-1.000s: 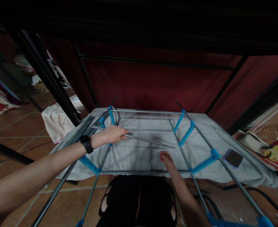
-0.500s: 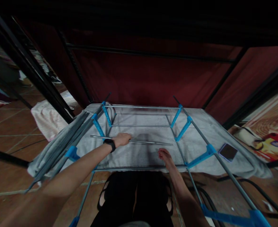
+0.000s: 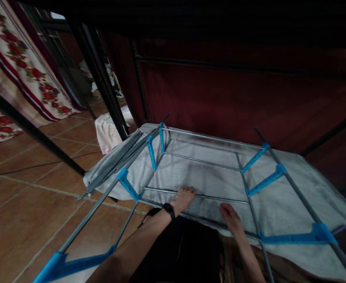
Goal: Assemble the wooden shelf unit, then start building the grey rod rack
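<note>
I'm seeing the left hand [image 3: 183, 199] gripping the rod [image 3: 220, 199], fingers curled; the right hand [image 3: 231, 217], half-curled, empty, is hovering near it.

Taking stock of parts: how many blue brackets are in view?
7: on the picture's left, far to near, a blue bracket, a second, a third and a fourth; on the right, a fifth, sixth and seventh. More may be hidden or out of frame.

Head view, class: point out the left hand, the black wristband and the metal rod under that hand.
Left hand [image 3: 183, 199], head view: back of the hand.
Black wristband [image 3: 169, 211], head view: part atop the wrist.
Metal rod [image 3: 209, 197], head view: bare stretch beside that hand.
</note>
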### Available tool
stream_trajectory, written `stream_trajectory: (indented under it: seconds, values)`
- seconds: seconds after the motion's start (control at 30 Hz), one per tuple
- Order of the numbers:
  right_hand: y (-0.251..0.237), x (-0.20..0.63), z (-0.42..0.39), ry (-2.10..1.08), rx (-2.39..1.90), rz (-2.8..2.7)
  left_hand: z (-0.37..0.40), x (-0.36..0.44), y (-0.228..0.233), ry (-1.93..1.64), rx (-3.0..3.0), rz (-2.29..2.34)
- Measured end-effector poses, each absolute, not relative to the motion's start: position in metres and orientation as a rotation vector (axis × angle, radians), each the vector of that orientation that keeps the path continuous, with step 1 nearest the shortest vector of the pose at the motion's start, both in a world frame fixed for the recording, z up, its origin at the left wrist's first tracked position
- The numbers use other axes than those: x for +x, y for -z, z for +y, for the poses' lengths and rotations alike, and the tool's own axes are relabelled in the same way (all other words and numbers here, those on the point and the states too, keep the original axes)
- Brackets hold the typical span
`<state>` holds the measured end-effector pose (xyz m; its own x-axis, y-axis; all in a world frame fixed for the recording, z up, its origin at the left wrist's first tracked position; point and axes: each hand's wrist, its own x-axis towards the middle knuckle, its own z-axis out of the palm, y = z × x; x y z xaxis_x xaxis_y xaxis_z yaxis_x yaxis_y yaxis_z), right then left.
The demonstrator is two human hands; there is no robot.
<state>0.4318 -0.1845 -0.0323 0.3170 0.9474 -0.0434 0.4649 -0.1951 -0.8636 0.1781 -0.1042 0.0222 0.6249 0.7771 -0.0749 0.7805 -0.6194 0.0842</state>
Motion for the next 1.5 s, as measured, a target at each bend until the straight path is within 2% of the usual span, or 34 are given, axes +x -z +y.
stream_trajectory:
  seconds: [0.2, 0.4, 0.57, 0.73, 0.87, 1.03, 1.27, 1.5]
  values:
    - [0.041, 0.436, -0.21, -0.52, -1.789, -1.706, -0.103, 0.173, -0.02, -0.034, 2.745, 1.365]
    - [0.033, 0.474, -0.222, -0.217, -1.849, -1.751, -0.112, 0.149, -0.016, -0.273, 2.693, 1.545]
    - [0.024, 0.506, -0.231, 0.047, -1.992, -1.71, -0.126, 0.105, -0.019, -0.587, 2.4, 2.05]
    - [0.024, 0.505, -0.234, 0.202, -2.193, -1.671, -0.118, 0.067, -0.024, -0.434, 1.961, 2.522]
    - [0.02, 0.487, -0.221, 0.191, -2.524, -1.604, -0.105, 0.055, -0.023, -0.281, 1.767, 2.54]
    - [0.011, 0.477, -0.195, 0.043, -2.793, -1.367, -0.098, 0.048, -0.02, -0.26, 1.696, 2.55]
    - [0.002, 0.489, -0.181, -0.052, -2.866, -1.278, -0.09, 0.053, -0.03, -0.33, 1.505, 2.599]
    - [0.01, 0.494, -0.2, -0.108, -2.85, -1.303, -0.093, 0.044, -0.03, -0.356, 1.447, 2.573]
